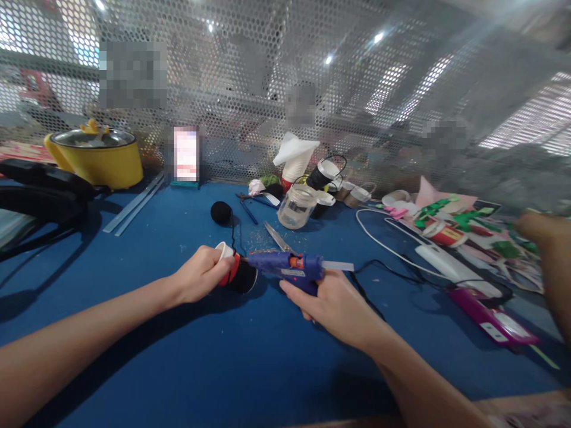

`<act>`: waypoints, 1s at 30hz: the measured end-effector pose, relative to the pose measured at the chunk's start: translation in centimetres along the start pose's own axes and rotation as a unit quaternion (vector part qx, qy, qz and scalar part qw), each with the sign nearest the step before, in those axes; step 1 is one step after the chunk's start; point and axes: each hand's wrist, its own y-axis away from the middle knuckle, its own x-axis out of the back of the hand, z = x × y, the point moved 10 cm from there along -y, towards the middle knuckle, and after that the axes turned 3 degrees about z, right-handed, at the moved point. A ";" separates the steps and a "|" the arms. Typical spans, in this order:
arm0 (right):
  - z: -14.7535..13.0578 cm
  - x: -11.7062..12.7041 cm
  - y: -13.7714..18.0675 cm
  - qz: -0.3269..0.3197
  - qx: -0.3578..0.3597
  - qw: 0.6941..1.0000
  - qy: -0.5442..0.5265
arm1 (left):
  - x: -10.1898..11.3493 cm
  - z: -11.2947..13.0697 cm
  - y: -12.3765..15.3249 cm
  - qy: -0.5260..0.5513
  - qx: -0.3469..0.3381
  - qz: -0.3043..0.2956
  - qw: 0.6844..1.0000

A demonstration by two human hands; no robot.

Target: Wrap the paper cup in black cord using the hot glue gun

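Observation:
My left hand (203, 274) is closed round a small paper cup (234, 270) lying on its side, white at the rim with red and black wrapping. My right hand (330, 303) grips a blue glue gun (289, 266) with an orange collar and a glue stick out the back. The gun's nozzle points left and touches the cup's black part. A black yarn strand runs from the cup up to a black yarn ball (221, 212).
On the blue table (223, 356) lie scissors (277, 236), a glass jar (296, 207), paper cups, a white cable, a power strip (455, 270), a pink device (491, 318) and green and red scraps at right. A yellow pot (96, 156) stands back left. Another person's hand (548, 249) is at far right.

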 end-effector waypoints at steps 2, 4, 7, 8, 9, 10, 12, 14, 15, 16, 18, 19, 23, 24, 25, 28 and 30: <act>0.0 0.1 -0.1 0.006 0.004 1.000 0.004 | 0.0 0.0 0.0 0.004 -0.002 -0.001 1.000; -0.1 0.1 -0.1 0.010 0.011 1.000 0.024 | -0.1 -0.2 0.0 0.008 0.006 -0.001 1.000; -0.3 0.0 0.1 0.012 0.021 0.998 0.059 | -0.2 -0.8 0.0 0.020 0.029 0.000 0.999; -0.3 0.0 0.2 0.013 0.023 0.998 0.065 | -0.2 -1.1 0.0 0.026 0.038 0.000 0.999; -0.4 0.0 0.3 0.015 0.025 0.997 0.070 | -0.3 -1.3 0.0 0.031 0.046 0.000 0.998; -0.4 0.0 0.4 0.017 0.026 0.997 0.074 | -0.3 -1.5 0.0 0.035 0.055 0.001 0.998; -0.4 -0.1 0.5 0.022 0.027 0.996 0.086 | -0.2 -1.7 0.0 0.040 0.070 0.004 0.997; -0.5 -0.1 0.6 0.025 0.030 0.995 0.097 | -0.2 -1.8 0.0 0.045 0.079 0.007 0.996; -0.6 -0.1 0.6 0.026 0.032 0.994 0.101 | -0.2 -1.8 0.0 0.047 0.084 0.009 0.995; -0.7 -0.2 0.7 0.027 0.036 0.994 0.104 | -0.1 -1.9 0.0 0.049 0.089 0.011 0.995; -1.0 -0.2 0.8 0.028 0.047 0.992 0.110 | -0.1 -2.0 -0.1 0.051 0.099 0.015 0.994; -1.2 -0.2 0.8 0.030 0.053 0.992 0.113 | -0.1 -2.1 -0.1 0.052 0.104 0.017 0.993; -2.0 -0.3 1.0 0.030 0.093 0.988 0.121 | -0.1 -2.3 -0.1 0.065 0.112 0.021 0.991; -2.2 -0.5 1.1 0.028 0.105 0.987 0.121 | 0.0 -2.4 -0.1 0.069 0.115 0.023 0.991; -2.3 -0.6 1.1 0.025 0.117 0.986 0.120 | 0.0 -2.4 -0.1 0.071 0.119 0.026 0.990; -2.5 -1.2 1.2 0.010 0.138 0.984 0.109 | 0.1 -2.7 0.0 0.069 0.136 0.031 0.988; -2.4 -1.4 1.2 0.004 0.139 0.985 0.100 | 0.1 -2.7 0.0 0.067 0.141 0.031 0.987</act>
